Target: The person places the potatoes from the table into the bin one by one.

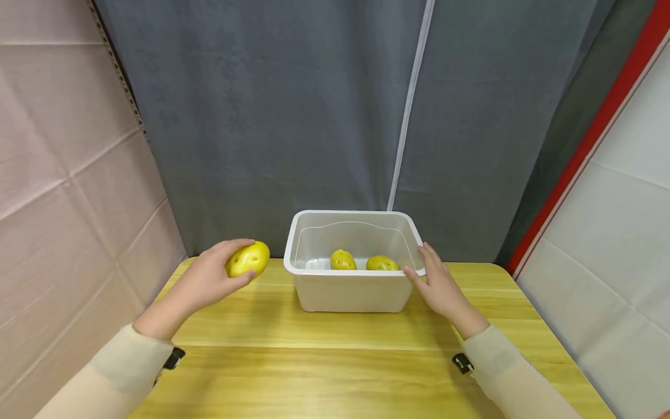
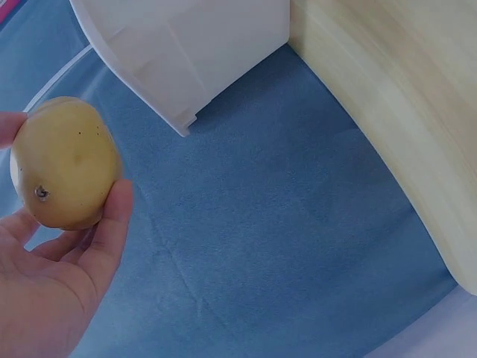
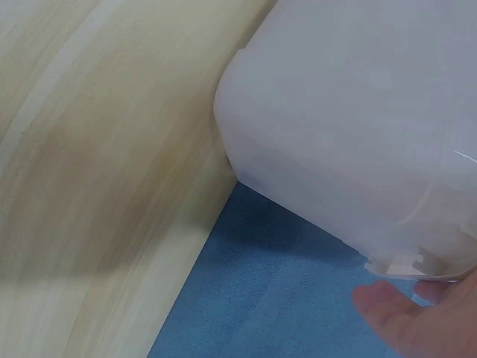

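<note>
In the head view, my left hand holds a yellow potato in the air, left of a white plastic bin. The left wrist view shows this potato between the thumb and fingers of the left hand. Inside the bin lie two more potatoes, one near the middle and one further right. My right hand holds the bin's front right corner, thumb at the front rim and fingers along the side. In the right wrist view that hand is partly cut off.
The bin stands near the far edge of a wooden table. Behind it hangs a grey-blue curtain. Pale fabric walls flank the table on the left and right.
</note>
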A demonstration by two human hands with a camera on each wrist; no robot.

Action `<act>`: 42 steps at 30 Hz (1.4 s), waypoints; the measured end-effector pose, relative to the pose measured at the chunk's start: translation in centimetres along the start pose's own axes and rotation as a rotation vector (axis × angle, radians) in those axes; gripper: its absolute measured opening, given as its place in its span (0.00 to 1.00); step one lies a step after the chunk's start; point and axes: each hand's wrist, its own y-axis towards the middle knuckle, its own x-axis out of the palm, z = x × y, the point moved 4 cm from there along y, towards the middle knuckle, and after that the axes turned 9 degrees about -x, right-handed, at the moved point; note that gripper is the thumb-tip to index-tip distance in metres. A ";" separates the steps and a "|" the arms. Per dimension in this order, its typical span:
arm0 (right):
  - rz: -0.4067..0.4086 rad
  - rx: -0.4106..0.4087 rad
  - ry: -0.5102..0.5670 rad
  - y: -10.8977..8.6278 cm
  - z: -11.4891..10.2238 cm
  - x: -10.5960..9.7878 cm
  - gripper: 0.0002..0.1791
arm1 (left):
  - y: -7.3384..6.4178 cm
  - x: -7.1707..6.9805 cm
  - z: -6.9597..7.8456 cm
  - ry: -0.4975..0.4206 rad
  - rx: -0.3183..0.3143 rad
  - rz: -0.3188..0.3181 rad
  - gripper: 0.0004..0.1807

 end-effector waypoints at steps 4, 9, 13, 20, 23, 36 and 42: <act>0.000 -0.003 0.000 0.0 0.0 0.1 0.43 | 0.3 -0.2 0.1 0.004 0.007 0.001 0.34; 0.001 0.002 0.001 0.0 0.0 0.0 0.43 | 0.8 -0.4 0.5 0.004 0.026 0.012 0.33; -0.001 0.003 0.001 0.1 0.1 0.1 0.43 | 1.1 -0.6 1.0 0.002 0.021 0.006 0.33; 0.002 0.005 -0.002 0.0 0.2 0.1 0.43 | 1.8 -1.0 2.0 0.004 0.047 0.023 0.33; 0.004 0.004 -0.003 0.0 0.1 0.1 0.43 | 2.1 -1.2 2.4 0.005 0.065 0.032 0.33; 0.007 -0.001 -0.005 0.0 0.1 0.1 0.43 | 3.0 -1.8 3.4 0.007 0.076 -0.004 0.34; 0.000 0.000 -0.006 0.0 0.2 0.0 0.43 | 3.3 -2.0 4.2 -0.005 0.078 -0.041 0.33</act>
